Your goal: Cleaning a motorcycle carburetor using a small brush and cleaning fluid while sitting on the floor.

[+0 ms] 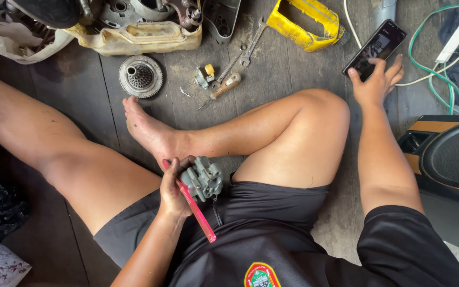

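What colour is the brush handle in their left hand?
Pinkish red brush handle, seen clearly from the head view.

dark plank floor [293, 79], round metal disc [141, 76], wrenches [245, 50], screwdriver [221, 90], yellow casing [304, 24]

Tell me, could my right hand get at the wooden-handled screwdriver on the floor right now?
Probably not straight away: the right hand is holding a phone, and the raised knee lies between it and the screwdriver.
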